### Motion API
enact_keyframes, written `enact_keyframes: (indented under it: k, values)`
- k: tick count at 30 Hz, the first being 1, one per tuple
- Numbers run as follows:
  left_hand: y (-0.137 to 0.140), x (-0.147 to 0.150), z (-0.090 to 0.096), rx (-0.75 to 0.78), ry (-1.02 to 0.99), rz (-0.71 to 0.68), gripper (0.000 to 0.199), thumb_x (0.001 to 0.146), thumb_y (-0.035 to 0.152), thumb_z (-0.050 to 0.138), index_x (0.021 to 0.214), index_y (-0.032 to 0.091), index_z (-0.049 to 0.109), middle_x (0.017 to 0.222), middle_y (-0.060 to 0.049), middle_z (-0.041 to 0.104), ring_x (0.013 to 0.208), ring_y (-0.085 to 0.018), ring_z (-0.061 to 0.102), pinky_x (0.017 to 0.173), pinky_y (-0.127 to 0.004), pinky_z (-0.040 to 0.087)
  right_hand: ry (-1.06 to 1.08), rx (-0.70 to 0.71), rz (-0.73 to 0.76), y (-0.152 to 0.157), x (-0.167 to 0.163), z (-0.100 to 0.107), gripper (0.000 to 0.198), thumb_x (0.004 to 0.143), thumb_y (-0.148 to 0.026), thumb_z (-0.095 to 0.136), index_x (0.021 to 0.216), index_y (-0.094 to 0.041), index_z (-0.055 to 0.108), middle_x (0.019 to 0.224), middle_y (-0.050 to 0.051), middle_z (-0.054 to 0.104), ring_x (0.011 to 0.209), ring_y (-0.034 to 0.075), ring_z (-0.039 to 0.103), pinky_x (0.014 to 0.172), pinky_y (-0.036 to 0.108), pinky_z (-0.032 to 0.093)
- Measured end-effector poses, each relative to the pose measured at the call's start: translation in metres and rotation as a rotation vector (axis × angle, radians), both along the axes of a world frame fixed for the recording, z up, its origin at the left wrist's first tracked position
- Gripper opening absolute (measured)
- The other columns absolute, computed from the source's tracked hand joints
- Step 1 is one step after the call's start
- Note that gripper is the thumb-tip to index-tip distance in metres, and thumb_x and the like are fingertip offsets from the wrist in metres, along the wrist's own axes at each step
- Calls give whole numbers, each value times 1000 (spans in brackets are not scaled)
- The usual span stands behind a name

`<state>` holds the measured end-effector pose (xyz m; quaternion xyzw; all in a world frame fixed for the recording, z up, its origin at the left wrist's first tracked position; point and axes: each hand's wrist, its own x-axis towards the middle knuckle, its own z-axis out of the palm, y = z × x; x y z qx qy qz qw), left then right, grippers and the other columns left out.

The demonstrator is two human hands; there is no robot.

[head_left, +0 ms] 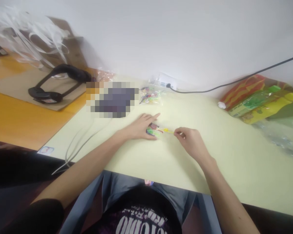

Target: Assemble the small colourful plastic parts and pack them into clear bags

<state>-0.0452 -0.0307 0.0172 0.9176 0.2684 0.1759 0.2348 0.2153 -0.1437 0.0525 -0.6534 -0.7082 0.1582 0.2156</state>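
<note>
My left hand (139,126) lies on the pale table with its index finger and thumb spread apart. Between them sits a small heap of colourful pieces (153,128), dark red and green, some looking like shiny wrapping; their exact kind is too small to make out. To the right, my right hand (189,139) is closed in a pinch on the end of a thin yellow piece (168,131). That piece stretches leftward to the heap, and I cannot tell whether it is joined to it.
A clear bag of small colourful items (151,95) lies behind my hands, beside a blurred-out dark object (114,100). White cables (74,146) cross the left edge. A black cable (210,89) runs along the wall. Bright packaging (261,100) stands right; a black frame (60,84) lies left.
</note>
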Motion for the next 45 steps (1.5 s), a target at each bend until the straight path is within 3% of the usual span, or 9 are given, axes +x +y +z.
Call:
enact_keyframes:
  k: [10,19,27,31,34,37,41,43,45]
  values:
    - [0,-1,1,8,22,-1,114,77,66,77,166,25,19,144,-12,56,134,-34,43,118,-47,31,67,166,160,37,-27,-34,24,94,-14,57,95,-21,81,89,4,76,72,19,65,69,29,42]
    - [1,0,1,21,33,11,112,79,68,75,166,26,17,144,-11,56,133,-35,44,118,-49,30,88,142,237,31,-20,-34,25,97,-15,58,94,-24,82,98,4,77,83,20,70,74,29,45]
    - [2,1,0,23,35,10,111,79,68,75,165,26,19,144,-12,56,134,-34,44,118,-48,30,-31,137,175,33,-34,-40,25,98,-20,57,91,-23,81,89,5,73,73,18,65,66,29,40]
    - [2,1,0,17,30,13,111,78,67,75,165,26,19,144,-12,56,132,-35,45,117,-48,32,154,107,166,31,-32,-33,25,96,-20,56,99,-23,80,93,4,79,78,20,68,74,29,46]
    - [1,0,1,13,32,18,111,78,66,76,165,26,20,144,-12,56,132,-34,45,116,-48,32,286,110,85,23,-16,-22,23,95,-27,57,101,-22,79,93,5,80,74,20,68,74,31,49]
    - [1,-1,1,15,28,16,112,77,65,77,165,26,20,144,-12,56,133,-34,44,118,-48,31,258,197,-84,9,9,-14,29,98,-40,56,102,-21,77,95,7,79,74,21,66,75,34,49]
    - [2,-1,-1,26,31,6,109,79,65,75,165,26,21,146,-12,54,136,-34,43,120,-49,29,-117,275,-266,-20,43,-20,54,93,-67,56,116,-21,72,105,16,72,99,34,61,89,48,46]
    - [1,-1,-1,32,34,12,107,79,66,75,164,27,23,147,-13,53,137,-35,42,120,-49,28,-231,225,-302,-36,56,-29,69,88,-77,55,121,-19,68,109,20,68,105,39,58,91,53,45]
    - [1,0,-1,38,35,16,104,80,67,74,163,26,27,148,-13,52,138,-35,42,120,-49,28,-251,152,-320,-53,64,-39,70,89,-79,52,122,-18,64,108,19,67,105,39,58,91,53,46]
